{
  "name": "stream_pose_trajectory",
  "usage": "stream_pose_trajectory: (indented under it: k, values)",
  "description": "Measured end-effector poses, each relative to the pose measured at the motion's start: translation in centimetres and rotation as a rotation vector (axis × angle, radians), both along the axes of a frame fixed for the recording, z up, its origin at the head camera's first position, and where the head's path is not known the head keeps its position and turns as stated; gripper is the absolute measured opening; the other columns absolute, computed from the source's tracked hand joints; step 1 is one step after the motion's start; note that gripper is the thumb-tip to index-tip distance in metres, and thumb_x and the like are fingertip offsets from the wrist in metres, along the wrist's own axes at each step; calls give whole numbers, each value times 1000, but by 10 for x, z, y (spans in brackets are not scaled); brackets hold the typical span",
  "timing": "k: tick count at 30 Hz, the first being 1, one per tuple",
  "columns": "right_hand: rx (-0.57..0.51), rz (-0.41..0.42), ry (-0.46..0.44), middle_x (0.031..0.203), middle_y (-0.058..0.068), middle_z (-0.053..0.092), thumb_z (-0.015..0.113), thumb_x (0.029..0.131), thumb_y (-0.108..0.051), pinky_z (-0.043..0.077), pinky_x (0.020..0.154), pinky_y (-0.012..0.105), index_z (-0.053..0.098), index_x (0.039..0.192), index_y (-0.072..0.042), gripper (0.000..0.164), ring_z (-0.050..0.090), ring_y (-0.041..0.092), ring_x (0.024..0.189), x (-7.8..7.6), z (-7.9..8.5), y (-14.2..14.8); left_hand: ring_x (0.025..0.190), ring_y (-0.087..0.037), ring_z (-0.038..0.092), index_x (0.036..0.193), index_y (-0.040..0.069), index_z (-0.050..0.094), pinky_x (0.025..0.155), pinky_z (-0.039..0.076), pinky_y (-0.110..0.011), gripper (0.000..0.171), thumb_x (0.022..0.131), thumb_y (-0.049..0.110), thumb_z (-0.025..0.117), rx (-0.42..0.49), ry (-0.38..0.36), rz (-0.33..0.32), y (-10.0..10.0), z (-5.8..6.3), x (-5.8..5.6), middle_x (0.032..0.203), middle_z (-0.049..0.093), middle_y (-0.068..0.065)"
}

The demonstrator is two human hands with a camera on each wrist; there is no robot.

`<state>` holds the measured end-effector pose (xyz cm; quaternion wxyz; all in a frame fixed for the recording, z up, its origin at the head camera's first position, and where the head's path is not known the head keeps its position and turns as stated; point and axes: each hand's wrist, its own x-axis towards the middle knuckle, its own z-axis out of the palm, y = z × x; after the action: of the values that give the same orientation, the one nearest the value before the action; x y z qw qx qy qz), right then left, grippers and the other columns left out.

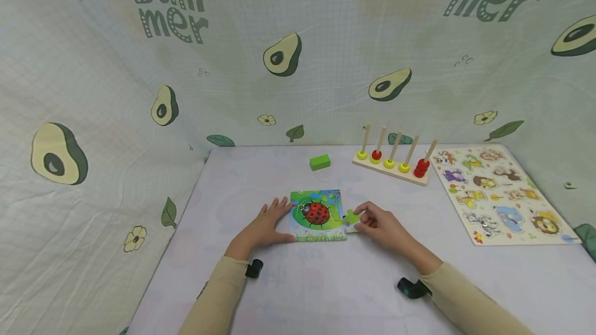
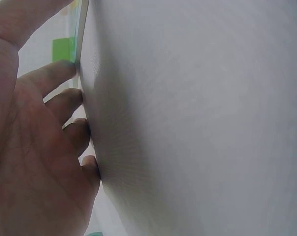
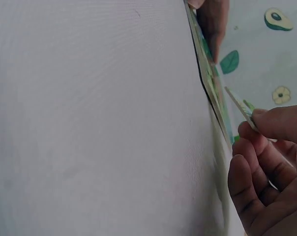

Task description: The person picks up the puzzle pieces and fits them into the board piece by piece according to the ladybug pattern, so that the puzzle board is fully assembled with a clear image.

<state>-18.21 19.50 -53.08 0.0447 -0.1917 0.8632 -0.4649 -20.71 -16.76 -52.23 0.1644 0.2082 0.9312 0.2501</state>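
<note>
A square ladybug puzzle board [image 1: 317, 214] lies on the table in the head view, a red spotted ladybug on a green ground. My left hand [image 1: 266, 225] rests at its left edge with fingers spread, thumb near the lower left corner. In the left wrist view the fingertips [image 2: 92, 167] touch the table beside the board's edge. Between thumb and fingers my right hand [image 1: 379, 224] pinches a green and white puzzle piece [image 1: 352, 219] just right of the board. The right wrist view shows that thin piece [image 3: 242, 108] tilted above the table, close to the board.
Behind the board stands a green block [image 1: 319, 162]. Farther right is a wooden peg stand [image 1: 391, 169] with yellow and red beads. An animal picture board [image 1: 505, 195] lies at the table's right side. A printed cloth [image 1: 326, 92] hangs around the white table [image 1: 307, 283].
</note>
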Motion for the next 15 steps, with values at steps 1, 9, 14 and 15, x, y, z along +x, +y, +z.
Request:
stream_pose_trajectory:
  k: [1,9,14,15]
  values:
    - [1,3,5,83,-7,63,75,93,-10,48,62,22,61,115,-12,26,55,6,68,0,0,-3,157,-27,4,162,21,31,127,0,-47,98,83,49,82,-1,-1,0,0,0,0,169,17,-4]
    - [13,19,14,80,-9,59,77,91,-12,46,61,22,63,112,-13,26,52,4,67,-1,1,-23,157,-27,4,162,21,31,127,0,-47,98,83,50,82,-4,-3,2,0,-1,-1,169,17,-3]
    - [30,38,29,79,-11,59,78,90,-14,45,61,22,63,111,-13,26,52,3,66,-1,-1,-32,157,-27,4,162,21,31,127,0,-47,99,82,51,82,-2,-2,4,0,-1,-1,169,18,-3]
    - [32,38,32,79,-11,59,78,90,-14,45,61,22,63,111,-13,26,52,3,66,-1,-1,-33,157,-27,4,162,21,31,127,0,-47,99,82,50,82,0,-3,5,0,-1,-1,169,18,-3]
